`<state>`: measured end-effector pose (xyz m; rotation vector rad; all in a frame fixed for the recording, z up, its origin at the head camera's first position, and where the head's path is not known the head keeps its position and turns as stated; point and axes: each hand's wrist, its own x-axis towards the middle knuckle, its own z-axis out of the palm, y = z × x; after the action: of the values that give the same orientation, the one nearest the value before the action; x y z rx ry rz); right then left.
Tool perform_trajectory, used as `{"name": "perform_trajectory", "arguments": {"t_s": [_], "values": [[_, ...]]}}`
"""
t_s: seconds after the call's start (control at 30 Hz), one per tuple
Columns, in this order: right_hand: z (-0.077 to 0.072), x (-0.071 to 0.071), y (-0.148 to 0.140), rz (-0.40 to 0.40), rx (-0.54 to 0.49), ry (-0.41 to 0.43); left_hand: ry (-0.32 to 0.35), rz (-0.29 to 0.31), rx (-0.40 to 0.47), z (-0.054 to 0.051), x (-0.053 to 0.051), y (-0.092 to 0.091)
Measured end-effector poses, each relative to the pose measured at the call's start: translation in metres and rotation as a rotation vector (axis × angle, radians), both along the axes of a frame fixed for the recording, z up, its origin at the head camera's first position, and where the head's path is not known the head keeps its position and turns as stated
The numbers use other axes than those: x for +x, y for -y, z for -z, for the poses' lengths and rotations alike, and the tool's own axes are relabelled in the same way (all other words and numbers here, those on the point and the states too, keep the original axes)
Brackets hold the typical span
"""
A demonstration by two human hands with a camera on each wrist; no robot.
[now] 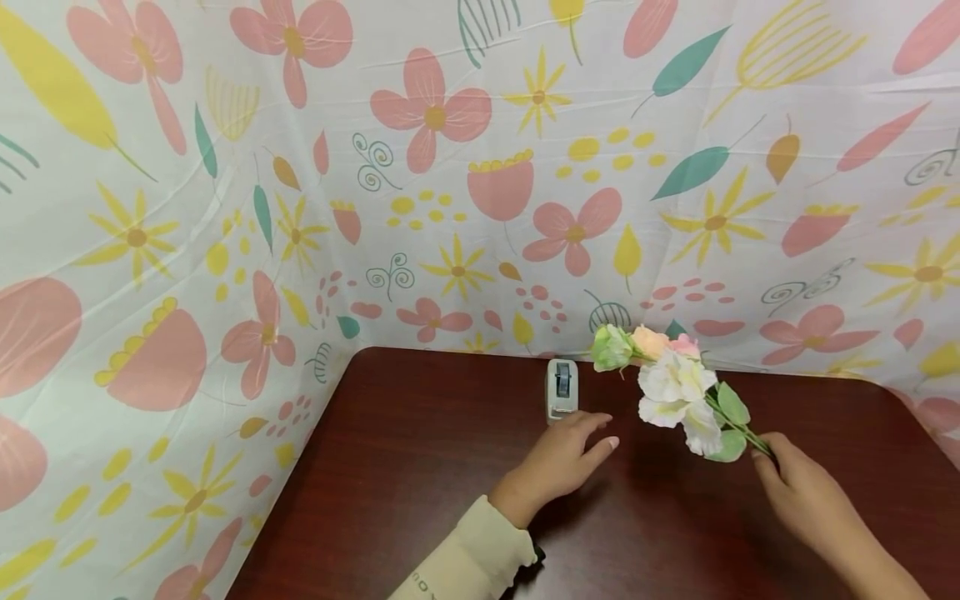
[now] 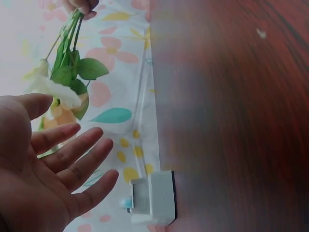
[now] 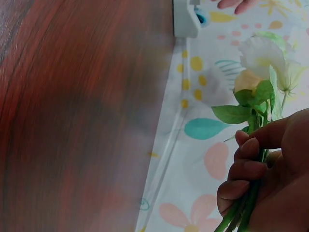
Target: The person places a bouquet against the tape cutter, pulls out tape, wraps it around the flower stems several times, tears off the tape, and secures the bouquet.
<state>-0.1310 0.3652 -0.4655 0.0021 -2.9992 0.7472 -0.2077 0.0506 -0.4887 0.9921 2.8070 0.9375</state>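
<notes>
A bunch of artificial flowers (image 1: 675,383), with white, peach, pink and pale green blooms, tilts to the left above the table. My right hand (image 1: 810,500) grips it by the green stems (image 3: 251,193), fingers curled round them. My left hand (image 1: 558,458) is held out over the table, fingers spread and apart from the blooms; the left wrist view shows its bare palm (image 2: 34,183). Just beyond the left fingers stands a white tape dispenser (image 1: 562,387) with a dark roll in it. I cannot tell from the head view whether the fingertips touch it.
The dark reddish-brown table (image 1: 420,450) runs back to a white cloth (image 1: 450,208) printed with pink, yellow and teal flowers and leaves. That cloth also rises along the left side. A small pale mark (image 2: 261,33) lies on the tabletop in the left wrist view.
</notes>
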Motion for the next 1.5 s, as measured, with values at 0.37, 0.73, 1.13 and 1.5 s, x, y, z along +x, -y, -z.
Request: {"name": "perform_trajectory", "arguments": {"t_s": [0.37,0.73,1.13,1.5], "values": [[-0.002,0.0,0.025,-0.03,-0.021,-0.049,-0.016,0.054,-0.005,-0.002,0.001,-0.012],[-0.007,-0.006,0.048,-0.055,-0.033,-0.121,0.101,0.077,0.096,0.003,0.001,-0.018],[-0.011,-0.01,0.068,-0.087,-0.041,-0.211,0.281,0.076,0.395,0.002,0.005,-0.016],[-0.015,-0.015,0.091,-0.097,-0.063,-0.146,0.471,0.048,0.694,-0.002,0.001,-0.018]]}}
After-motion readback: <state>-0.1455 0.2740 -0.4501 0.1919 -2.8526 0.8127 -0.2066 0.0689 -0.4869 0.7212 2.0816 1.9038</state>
